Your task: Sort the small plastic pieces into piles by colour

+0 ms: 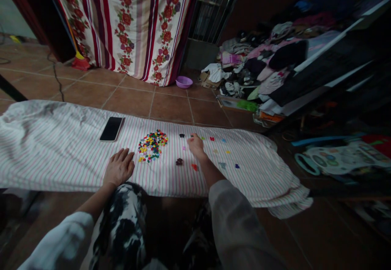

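Coloured-piece pile (154, 140) | long axis: slanting, near left to far right

A loose pile (156, 140) of tiny pieces, in red, yellow, green, blue, white and black, lies on the striped cloth (76, 152). To its right, small single-colour clusters sit apart in three uneven rows. Far row, left to right: black (181, 135), green (202, 138), red (211, 139), light blue (224, 140). Middle: pink (183, 148), beige (215, 151), yellow (227, 152). Nearest: brown (179, 162), orange-red (194, 167), grey-blue (222, 165), dark blue (237, 166). Individual shapes are too small to make out.
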A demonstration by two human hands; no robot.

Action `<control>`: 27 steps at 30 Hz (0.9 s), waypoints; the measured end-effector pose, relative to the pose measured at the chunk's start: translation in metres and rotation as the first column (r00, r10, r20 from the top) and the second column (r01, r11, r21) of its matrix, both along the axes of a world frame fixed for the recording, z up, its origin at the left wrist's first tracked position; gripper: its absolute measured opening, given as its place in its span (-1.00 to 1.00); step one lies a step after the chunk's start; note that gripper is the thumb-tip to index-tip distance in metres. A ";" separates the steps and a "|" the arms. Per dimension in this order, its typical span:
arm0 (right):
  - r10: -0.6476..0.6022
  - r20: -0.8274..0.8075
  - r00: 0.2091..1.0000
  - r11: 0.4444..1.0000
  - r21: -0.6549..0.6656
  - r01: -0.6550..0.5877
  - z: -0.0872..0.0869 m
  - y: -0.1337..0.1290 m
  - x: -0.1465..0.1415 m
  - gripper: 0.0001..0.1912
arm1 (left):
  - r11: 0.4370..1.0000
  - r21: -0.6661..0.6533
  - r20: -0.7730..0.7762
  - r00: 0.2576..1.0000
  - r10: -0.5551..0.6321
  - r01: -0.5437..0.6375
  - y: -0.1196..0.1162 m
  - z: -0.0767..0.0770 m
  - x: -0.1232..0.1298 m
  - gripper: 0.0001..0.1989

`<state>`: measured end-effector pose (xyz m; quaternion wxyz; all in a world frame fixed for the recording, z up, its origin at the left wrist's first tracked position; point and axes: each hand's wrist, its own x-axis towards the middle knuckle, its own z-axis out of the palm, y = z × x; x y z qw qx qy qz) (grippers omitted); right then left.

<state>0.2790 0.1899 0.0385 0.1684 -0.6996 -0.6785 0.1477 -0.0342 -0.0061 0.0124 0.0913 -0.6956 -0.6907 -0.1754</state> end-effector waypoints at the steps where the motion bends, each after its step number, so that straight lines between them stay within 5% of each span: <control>1: 0.018 -0.015 1.000 1.000 0.006 -0.018 0.000 -0.003 -0.006 -0.60 | 1.000 0.002 0.012 1.000 -0.003 0.003 0.000 0.001 0.000 -0.59; 7: 0.253 -0.111 0.961 0.967 0.055 -0.248 -0.007 -0.031 -0.047 -0.70 | 1.000 -0.005 -0.003 1.000 -0.004 0.004 -0.001 0.002 0.000 -0.59; 14: 0.518 -0.165 0.839 0.855 0.065 -0.515 -0.013 -0.062 -0.083 -0.78 | 1.000 -0.019 -0.007 1.000 0.005 -0.005 0.000 -0.001 0.000 -0.59; 27: 0.511 -0.027 0.859 0.859 -0.024 -0.512 -0.015 -0.070 -0.109 -0.68 | 0.999 -0.049 0.019 1.000 -0.014 0.015 0.003 0.001 0.000 -0.59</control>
